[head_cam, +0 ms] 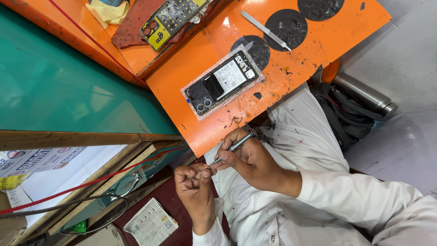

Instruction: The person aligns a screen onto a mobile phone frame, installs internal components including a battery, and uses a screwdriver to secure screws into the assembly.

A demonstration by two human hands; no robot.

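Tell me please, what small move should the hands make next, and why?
Probably bring the screwdriver back up to the opened phone. The right hand holds its tip against something tiny pinched in the left hand's fingers, while the phone lies uncovered on the orange board.

Board [191, 73]: bright orange, black round patches upper right, dark specks and scuffs. Counter [59, 86], left of frame: teal green, wood-brown edge below. Phone [222, 82], centre: black inside, white label, clear bubble wrap beneath. Second phone [170, 19], top: grey with yellow parts, on rust-red mat [132, 27]. Tweezers [266, 31], screwdriver [234, 146]: silver. Sleeves [359, 196]: white, small dark flecks. Cable [91, 180], lower left: red. Flask [364, 94], right: steel grey. Cloth [109, 11], top: pale yellow.
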